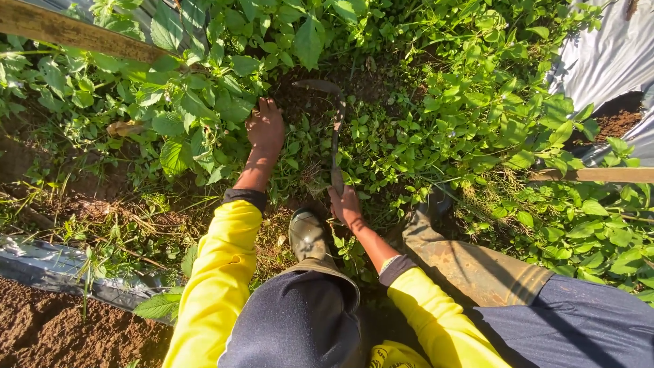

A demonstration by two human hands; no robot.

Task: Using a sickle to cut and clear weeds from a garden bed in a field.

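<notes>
Head view, looking down on a furrow between two beds.

Far left: brown tilled soil (41,327), then a strip of silver plastic sheet (48,266) along the bed edge. A wooden stick (75,31) crosses the top corner.

Left hand (264,129): arm in a yellow sleeve (218,272), fingers closed into a clump of leafy weeds (197,116). I read this as a grasp on the stems, palm down, but the leaves hide the fingertips, so how firm the hold is I cannot tell.

Between the hands: a patch of bare dark earth (306,102) just beyond the left hand, the only cleared ground I can make out.

Right hand (346,204): wrapped shut around the handle of a sickle (335,129). The handle runs up and away from the grip; the curved blade hooks left at the far end, lying over the bare patch, near the left hand's fingers.

Below the grip: two rubber boots (308,235), one just beside the right wrist.

Right: dense green growth (490,102) uncut, another silver sheet (606,54) at the far edge.

Judgement: weeding is early. One small patch is open; green cover remains on both sides of the hands and along the furrow.
</notes>
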